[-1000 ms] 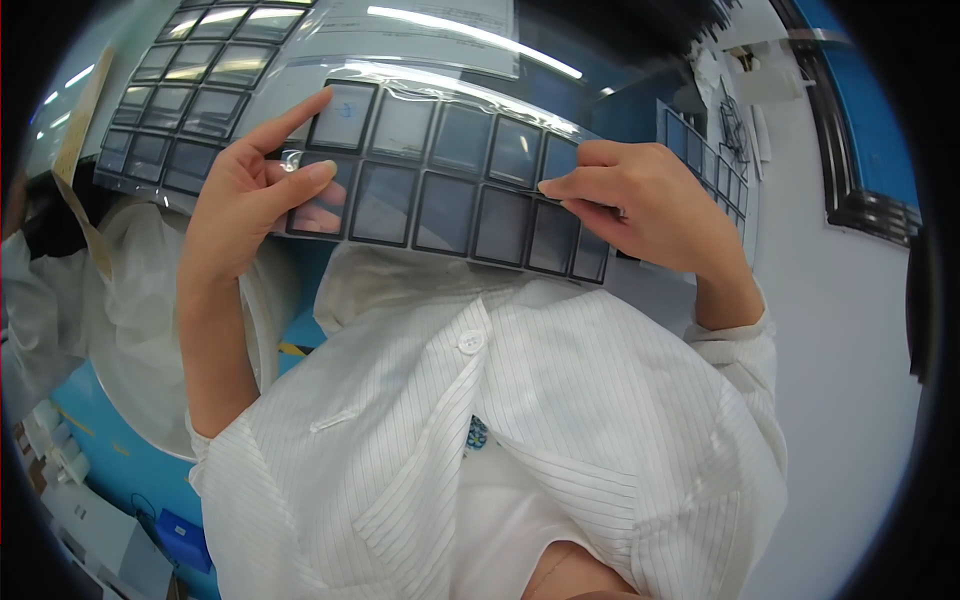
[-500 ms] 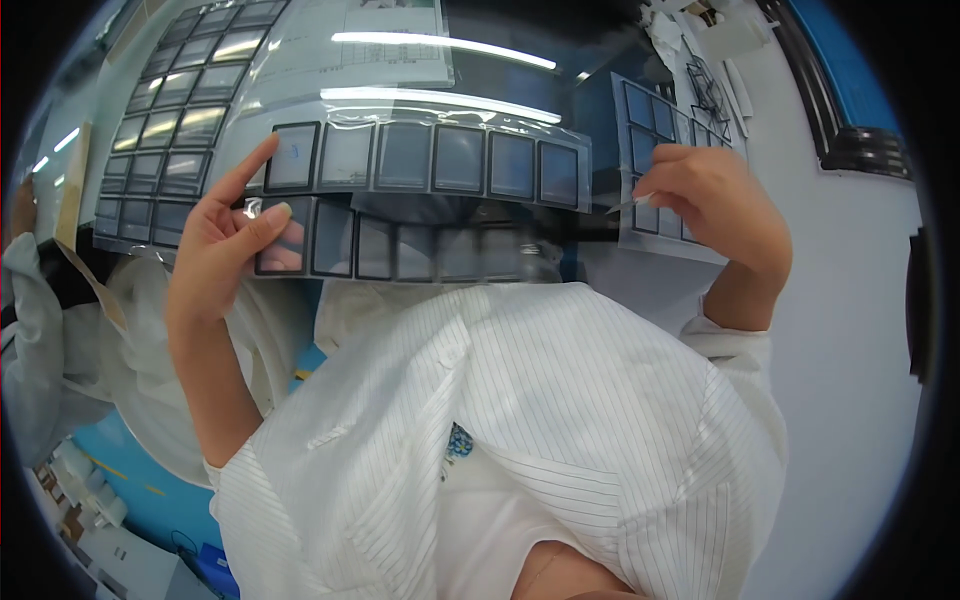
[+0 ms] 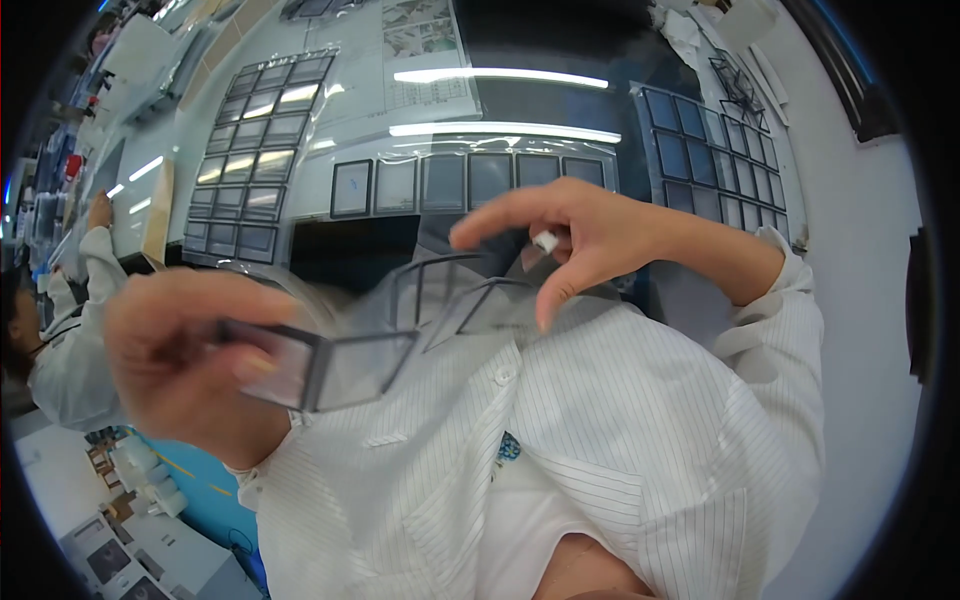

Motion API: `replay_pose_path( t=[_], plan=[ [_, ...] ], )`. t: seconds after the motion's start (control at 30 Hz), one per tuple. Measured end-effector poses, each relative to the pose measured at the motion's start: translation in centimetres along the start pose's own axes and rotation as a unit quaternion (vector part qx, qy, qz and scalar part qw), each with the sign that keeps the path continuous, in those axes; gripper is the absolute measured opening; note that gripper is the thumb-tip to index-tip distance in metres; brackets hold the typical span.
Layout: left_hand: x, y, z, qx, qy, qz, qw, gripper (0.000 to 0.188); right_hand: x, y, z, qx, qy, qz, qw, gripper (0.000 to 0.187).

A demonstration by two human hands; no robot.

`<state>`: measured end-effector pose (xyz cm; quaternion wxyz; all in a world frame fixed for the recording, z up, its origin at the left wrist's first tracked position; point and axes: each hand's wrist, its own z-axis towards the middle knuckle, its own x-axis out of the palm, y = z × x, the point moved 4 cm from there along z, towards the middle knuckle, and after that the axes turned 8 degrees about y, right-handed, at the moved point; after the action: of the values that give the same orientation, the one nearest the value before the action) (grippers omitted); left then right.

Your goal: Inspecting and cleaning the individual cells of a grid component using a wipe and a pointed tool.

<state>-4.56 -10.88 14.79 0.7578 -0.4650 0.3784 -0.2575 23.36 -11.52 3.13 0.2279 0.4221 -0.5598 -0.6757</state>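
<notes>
My left hand point(image 3: 190, 350), blurred, is closed on one end of a clear strip of black-framed panels point(image 3: 365, 365). The strip is raised in front of my shirt, bent and smeared by motion. Its far end hangs near my right thumb. My right hand point(image 3: 590, 240) has its thumb and index finger spread, apart from the strip as far as I can see. Its other fingers curl around a small white-ended thing point(image 3: 544, 241), mostly hidden in the palm. Behind the hands, another row of framed panels point(image 3: 396, 186) lies on the glossy table, partly covered by my right hand.
A sheet of framed panels point(image 3: 262, 130) lies at the left and another sheet point(image 3: 690, 160) at the right. A printed paper point(image 3: 425, 95) is at the back. Black wire-like scraps point(image 3: 738, 95) lie at the far right. A co-worker's sleeve point(image 3: 90, 310) shows at the left.
My left hand has lifted the near strip off the table edge and drawn it toward me. My right hand has left the right-hand sheet and moved left. The whole view has shifted.
</notes>
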Motion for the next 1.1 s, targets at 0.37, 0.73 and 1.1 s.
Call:
replay_pose_path(
  t=[0.37,0.73,1.1],
  plan=[
    [-1.0,14.2,3.1,-0.289,-0.155,0.144,0.934,0.020,-9.0,-0.2,-2.4,0.274,-0.003,-0.238,0.932,0.036],
    [1.3,9.7,5.3,-0.257,-0.114,-0.076,0.957,0.018,-6.5,-1.2,-1.9,0.090,-0.131,-0.301,0.940,0.054],
    [2.1,-3.2,10.3,-0.094,0.076,0.013,0.993,0.026,-3.6,1.0,2.9,-0.077,0.077,0.065,0.992,0.075]
  ],
)
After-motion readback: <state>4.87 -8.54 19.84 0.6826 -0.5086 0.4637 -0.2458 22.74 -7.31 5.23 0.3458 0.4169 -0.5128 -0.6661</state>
